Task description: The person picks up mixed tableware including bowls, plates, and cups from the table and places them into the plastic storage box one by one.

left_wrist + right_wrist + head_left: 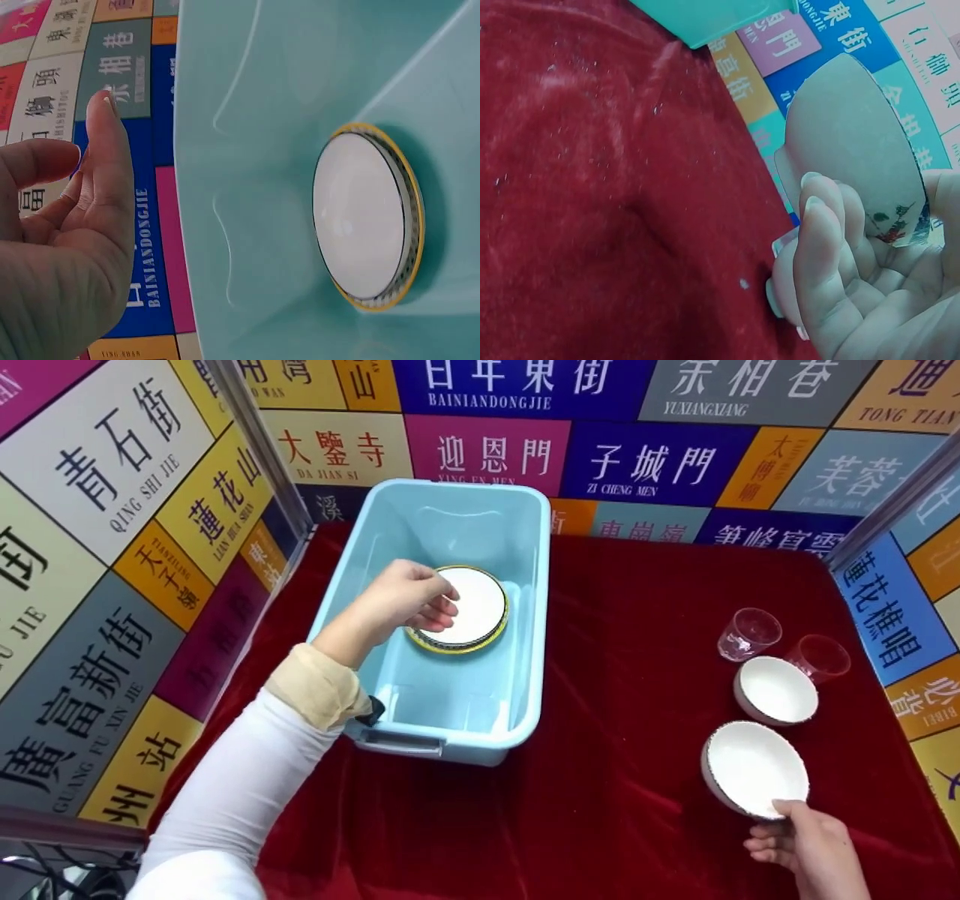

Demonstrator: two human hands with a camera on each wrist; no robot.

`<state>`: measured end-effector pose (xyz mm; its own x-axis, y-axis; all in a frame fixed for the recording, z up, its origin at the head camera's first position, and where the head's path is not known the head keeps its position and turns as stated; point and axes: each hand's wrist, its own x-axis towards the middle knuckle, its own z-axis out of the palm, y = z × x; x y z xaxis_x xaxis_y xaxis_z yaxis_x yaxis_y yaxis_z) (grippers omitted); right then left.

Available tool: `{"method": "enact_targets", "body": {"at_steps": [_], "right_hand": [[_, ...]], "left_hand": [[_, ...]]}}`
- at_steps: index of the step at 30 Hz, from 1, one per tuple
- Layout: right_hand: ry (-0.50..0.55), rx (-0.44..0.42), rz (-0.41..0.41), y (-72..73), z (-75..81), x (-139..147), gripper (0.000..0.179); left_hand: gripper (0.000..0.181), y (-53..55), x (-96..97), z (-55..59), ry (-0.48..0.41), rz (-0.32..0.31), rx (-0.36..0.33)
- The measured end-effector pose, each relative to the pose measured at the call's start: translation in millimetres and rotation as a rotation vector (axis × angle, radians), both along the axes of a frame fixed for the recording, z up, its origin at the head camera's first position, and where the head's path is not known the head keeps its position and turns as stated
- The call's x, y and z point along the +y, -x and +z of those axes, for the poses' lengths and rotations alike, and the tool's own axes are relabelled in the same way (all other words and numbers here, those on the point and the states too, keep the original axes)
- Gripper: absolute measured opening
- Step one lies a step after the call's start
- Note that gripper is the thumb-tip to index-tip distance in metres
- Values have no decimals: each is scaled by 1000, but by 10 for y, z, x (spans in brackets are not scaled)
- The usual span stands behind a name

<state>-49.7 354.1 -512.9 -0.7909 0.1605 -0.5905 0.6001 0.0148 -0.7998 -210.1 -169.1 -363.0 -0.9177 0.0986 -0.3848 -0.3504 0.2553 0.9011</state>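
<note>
My right hand (814,840) grips a white bowl (754,769) by its near rim, thumb on the edge and fingers beneath. In the right wrist view this bowl (855,142) is tilted above the red cloth and shows a small floral pattern near its rim. My left hand (416,596) is over the light blue tub (536,675), fingers loosely bent, with nothing in its grasp. Below it, a white plate (480,604) lies stacked on a yellow-rimmed plate (416,262) on the tub floor. The left hand partly hides the plates in the head view.
A second white bowl (776,690) stands just beyond the held one. Behind it are a clear glass (750,634) and another glass (821,658) at its right. Red cloth (622,697) covers the table, and sign-printed panels (487,450) wall it at back and sides.
</note>
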Motion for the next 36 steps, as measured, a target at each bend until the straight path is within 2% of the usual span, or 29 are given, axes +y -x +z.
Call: {"method": "enact_targets", "body": {"at_steps": [4,8,12,16,24,36], "right_hand": [[-4,-3,16,-3,66,-50,42],[-7,17,29,-18,112,-104,43],[-13,36,37,-44,158,-148,43],[-15,54,45,-61,201,-189,43],[-27,71,73,-101,268,-217,42],[-64,77,90,-173,328,-278,39]], "left_hand": [[26,-116,109,3,-21,-54,9],[25,-243,237,-46,-78,-109,-6],[24,-357,347,-68,-136,-153,16],[23,-453,420,-72,-166,-181,45],[20,-608,566,-152,-166,-206,49],[21,-835,878,-402,-221,-254,106]]}}
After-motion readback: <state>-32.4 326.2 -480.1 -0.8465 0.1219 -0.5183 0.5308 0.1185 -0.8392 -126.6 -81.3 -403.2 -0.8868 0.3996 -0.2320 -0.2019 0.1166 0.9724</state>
